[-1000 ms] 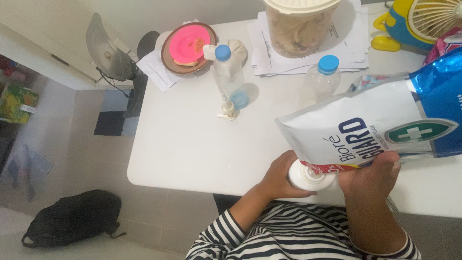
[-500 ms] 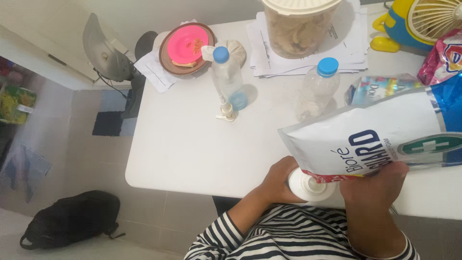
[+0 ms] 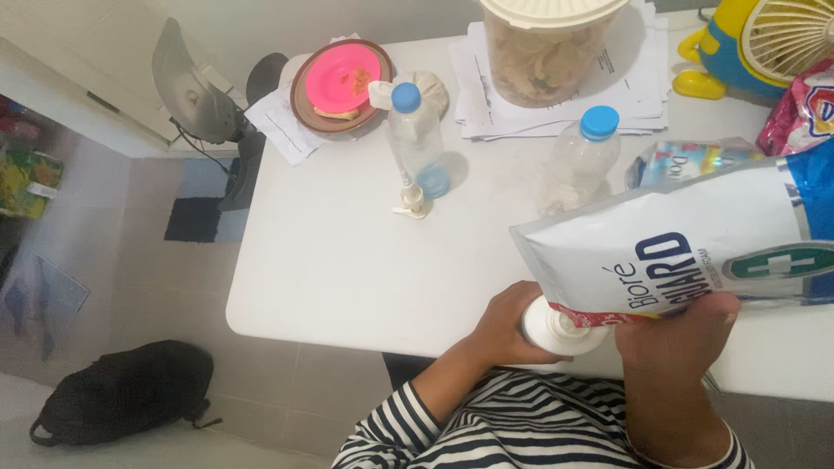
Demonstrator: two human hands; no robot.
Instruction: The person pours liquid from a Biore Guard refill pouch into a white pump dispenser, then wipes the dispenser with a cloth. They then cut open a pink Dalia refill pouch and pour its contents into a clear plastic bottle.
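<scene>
Here, a person in a black-and-white striped top stands at the near edge of a white rounded-corner desk, seen from above. The left hand wraps its fingers closed around a small round white plastic bottle, held at the desk's edge. The right hand grips the lower corner of a large white and blue soft plastic refill pouch, its fingers closed on the pouch; the pouch is tipped so that its red-edged corner meets the mouth of the white bottle, just between the two hands. Whether liquid is passing cannot be told from this angle.

Beyond the fingers of the left hand, well apart, a small white pump head lies on the desk, touching or just beside a clear plastic bottle with a blue cap. A second clear bottle with a blue cap stands just above the pouch. Farther off are a pink plate on a brown dish, a clear plastic tub with a cream lid resting on a stack of white papers, and, beyond the right hand, a yellow and blue desk fan, a crinkled foil packet and a red snack bag. On the tiled floor, left of the left hand, lies a black backpack.
</scene>
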